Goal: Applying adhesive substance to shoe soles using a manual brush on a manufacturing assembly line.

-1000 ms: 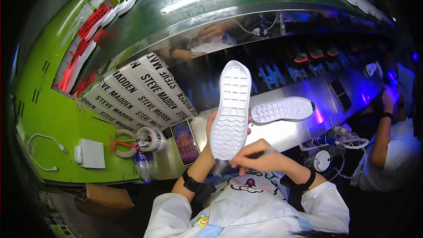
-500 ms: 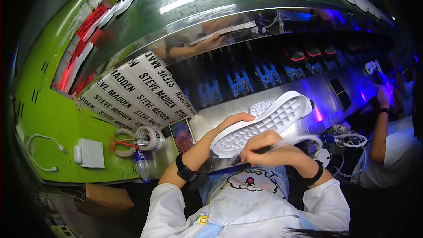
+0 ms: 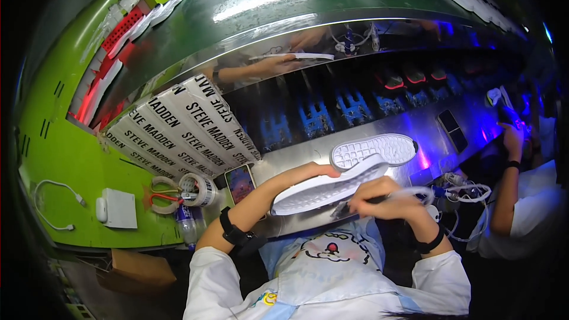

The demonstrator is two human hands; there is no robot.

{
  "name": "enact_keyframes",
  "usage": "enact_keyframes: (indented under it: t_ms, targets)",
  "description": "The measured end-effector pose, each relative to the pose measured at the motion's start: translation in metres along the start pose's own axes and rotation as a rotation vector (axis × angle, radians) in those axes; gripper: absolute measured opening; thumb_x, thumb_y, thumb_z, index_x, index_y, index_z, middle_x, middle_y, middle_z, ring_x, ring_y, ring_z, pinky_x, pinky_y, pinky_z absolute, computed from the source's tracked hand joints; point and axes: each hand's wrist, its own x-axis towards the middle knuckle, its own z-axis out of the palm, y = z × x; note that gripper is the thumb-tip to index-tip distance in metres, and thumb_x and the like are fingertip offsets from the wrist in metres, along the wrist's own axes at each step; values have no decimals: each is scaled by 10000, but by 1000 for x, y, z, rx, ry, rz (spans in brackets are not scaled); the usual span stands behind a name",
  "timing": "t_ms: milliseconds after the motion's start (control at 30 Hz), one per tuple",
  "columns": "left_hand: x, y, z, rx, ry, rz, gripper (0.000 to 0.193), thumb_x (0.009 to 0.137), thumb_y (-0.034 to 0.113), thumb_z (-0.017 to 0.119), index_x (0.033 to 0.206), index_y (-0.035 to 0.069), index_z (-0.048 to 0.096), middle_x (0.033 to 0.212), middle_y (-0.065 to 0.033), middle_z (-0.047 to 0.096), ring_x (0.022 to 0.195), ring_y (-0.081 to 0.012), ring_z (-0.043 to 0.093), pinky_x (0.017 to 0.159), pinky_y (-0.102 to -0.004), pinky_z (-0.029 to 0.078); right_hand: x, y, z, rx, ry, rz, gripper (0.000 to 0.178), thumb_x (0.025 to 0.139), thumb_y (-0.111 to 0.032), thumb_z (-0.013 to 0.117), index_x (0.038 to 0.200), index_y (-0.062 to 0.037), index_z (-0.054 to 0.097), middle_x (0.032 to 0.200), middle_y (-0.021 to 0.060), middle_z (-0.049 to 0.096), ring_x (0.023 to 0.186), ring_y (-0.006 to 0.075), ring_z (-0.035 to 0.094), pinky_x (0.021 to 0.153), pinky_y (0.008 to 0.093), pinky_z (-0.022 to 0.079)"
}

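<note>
Metal bench (image 3: 293, 155), second sole (image 3: 376, 148) behind held sole (image 3: 311, 197)

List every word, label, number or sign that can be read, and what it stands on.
Wording described, not copied:
White box: large black capitals, repeated, legible.
Tape roll: black capitals, partly visible.
Apron: dark lettering, creased, unclear.
Bottle: purple label, too small to read.
Phone screen: too small to read.
</note>
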Motion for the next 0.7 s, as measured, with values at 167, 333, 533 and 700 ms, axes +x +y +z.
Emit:
enact_keyframes:
  t_ms: [167,333,533,700]
  targets:
    - [12,-14,-13,307,63,199,529,764,405,653,1122,16,623,982,-94,643,885,-163,590,764,-236,456,-11,33,-2,-105,135,-112,116,842,-94,620,838,-7,696,810,93,684,711,148,655,635,286,526]
    - [4,-39,-11,-509,-63,195,533,849,388,525,1164,-41,557,988,-174,642,803,-239,646,701,-306,524,-16,10,-24,158,691,-4,198,892,-64,524,815,55,662,821,110,675,673,138,632,634,257,499]
    - [24,-21,-12,-755,-404,614,616,874,423,378,1272,-41,451,1130,-260,576,928,-322,630,813,-391,521,28,-25,45,-44,575,-244,126,855,-37,565,835,41,662,782,124,661,654,167,646,601,263,502]
    - [26,-31,-19,-710,-306,592,640,873,436,373,1300,-39,416,1120,-263,566,865,-312,643,703,-387,556,37,-24,48,190,429,-60,155,868,-70,558,825,26,673,743,99,658,606,121,630,561,239,487]
